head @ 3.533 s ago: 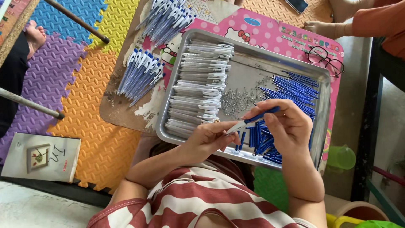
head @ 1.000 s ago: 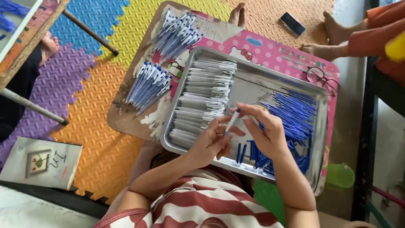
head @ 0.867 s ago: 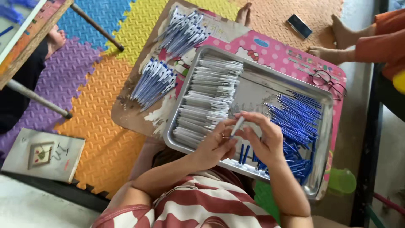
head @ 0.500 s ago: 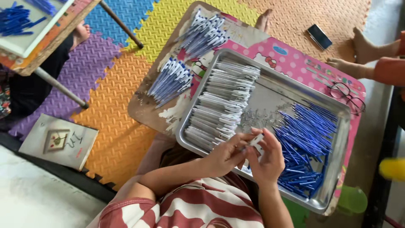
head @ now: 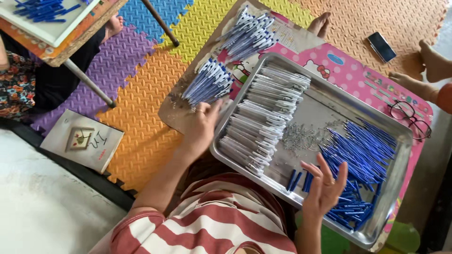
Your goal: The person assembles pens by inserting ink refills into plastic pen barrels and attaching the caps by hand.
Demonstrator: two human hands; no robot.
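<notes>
Blue refills [head: 365,155] sit under my open, empty right hand [head: 324,188], so I should pinch one cleanly while my left hand [head: 201,128], holding nothing, rests by the finished pens [head: 209,82].

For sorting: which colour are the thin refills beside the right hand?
Blue refills, seen in the head view.

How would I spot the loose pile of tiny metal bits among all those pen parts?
Find the big metal tray on the pink table. White pen barrels fill its left side and blue refills its right. The tiny metal bits lie scattered on the bare strip between them: small, grey, glinting, not long sticks like their neighbours.
</notes>
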